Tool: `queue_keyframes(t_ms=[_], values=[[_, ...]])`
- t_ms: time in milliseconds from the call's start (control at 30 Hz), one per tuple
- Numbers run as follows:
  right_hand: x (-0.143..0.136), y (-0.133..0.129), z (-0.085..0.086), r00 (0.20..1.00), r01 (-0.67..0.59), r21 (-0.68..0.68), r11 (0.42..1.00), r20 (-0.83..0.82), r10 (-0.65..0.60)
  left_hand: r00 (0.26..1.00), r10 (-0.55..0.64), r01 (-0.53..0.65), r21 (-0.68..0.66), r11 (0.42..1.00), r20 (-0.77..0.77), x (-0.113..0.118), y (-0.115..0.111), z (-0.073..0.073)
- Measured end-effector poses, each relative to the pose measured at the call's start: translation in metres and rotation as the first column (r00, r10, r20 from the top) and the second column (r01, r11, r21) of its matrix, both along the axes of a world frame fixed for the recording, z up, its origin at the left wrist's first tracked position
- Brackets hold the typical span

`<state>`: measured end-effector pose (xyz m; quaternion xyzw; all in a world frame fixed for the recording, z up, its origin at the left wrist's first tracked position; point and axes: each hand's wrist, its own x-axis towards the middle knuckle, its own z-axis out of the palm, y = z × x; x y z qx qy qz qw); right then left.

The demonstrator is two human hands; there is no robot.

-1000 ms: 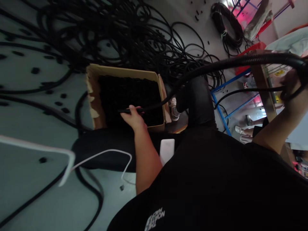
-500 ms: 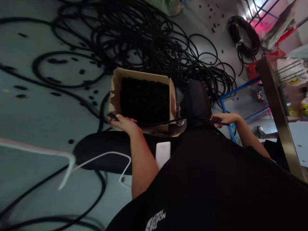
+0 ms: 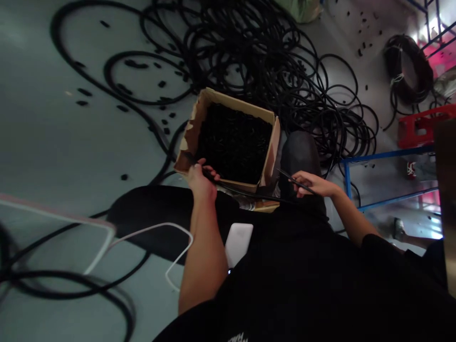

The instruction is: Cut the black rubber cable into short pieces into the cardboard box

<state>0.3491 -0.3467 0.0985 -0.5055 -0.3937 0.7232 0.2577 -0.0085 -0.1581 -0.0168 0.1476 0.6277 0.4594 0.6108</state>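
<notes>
My left hand [image 3: 204,179] is closed around a black hose [image 3: 252,194] at the near left corner of a cardboard box [image 3: 274,147]. One length of this hose runs right from the hand, past the box's near edge, to my right leg. A dark end sticks out beyond the hand on the left. My right hand [image 3: 307,184] is closed on a thin, dark, stick-like tool [image 3: 285,174] above my right knee; its exact kind is unclear. The tool appears apart from the hose. Many small black pieces [image 3: 235,142] fill much of the box.
Tangled black hose [image 3: 249,52] covers the floor behind the box, with small black pieces scattered around. A white power bank [image 3: 239,243] lies on my lap with a white cable [image 3: 142,232]. At right are a blue frame [image 3: 388,154], a red stool [image 3: 420,128] and a tied coil [image 3: 408,71].
My right hand has moved left relative to my body, and its tool now shows away from the hose. My left hand has tilted over the box's near corner. The whole view has shifted.
</notes>
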Motion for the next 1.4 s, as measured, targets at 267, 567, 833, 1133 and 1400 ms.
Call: queue_keyframes(t_ms=[267,567,833,1133,1400], values=[[-0.069,0.102,-0.075,0.996,0.021,0.001,1.000,0.090,-0.021,0.975,-0.222,0.222,0.046,0.974,0.013,0.022,-0.005,0.005],[-0.093,0.140,-0.121,0.980,-0.006,-0.085,0.996,0.198,0.023,0.945,-0.288,0.285,-0.041,0.958,-0.156,0.020,-0.013,-0.014],[-0.093,0.164,-0.130,0.983,-0.090,-0.114,0.989,0.151,0.107,0.874,-0.402,0.429,0.045,0.902,-0.273,0.003,-0.020,-0.037],[-0.090,0.161,-0.127,0.964,-0.157,-0.039,0.987,0.209,0.161,0.705,-0.542,0.626,0.043,0.778,-0.458,-0.006,-0.023,-0.034],[-0.093,0.163,-0.118,0.971,-0.138,-0.018,0.990,0.195,0.139,0.665,-0.519,0.634,0.039,0.772,-0.537,-0.002,-0.021,-0.033]])
